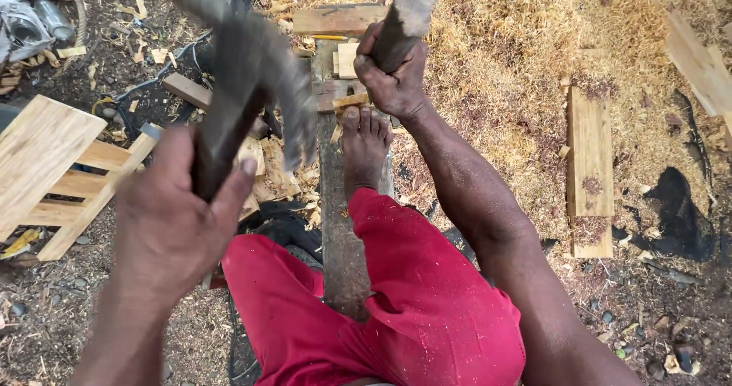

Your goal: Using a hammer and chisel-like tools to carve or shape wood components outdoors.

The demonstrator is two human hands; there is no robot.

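Both hands grip tight: left hand (171,226) raising the hammer (244,73), right hand (393,77) steadying the chisel (404,16) upright, so strike squarely, clear of the foot (364,146).

Left side: wooden frame (53,172) and offcuts crowded the ground.
Plank (341,226): a bare foot (364,146) blocked it.
Right side: sawdust-covered ground (496,66) lay open.

Even daylight, soft shadows, no glare.
Hammer (244,73) w/ left hand (171,218) at 10 o'clock motion-blurred; rest sharp.
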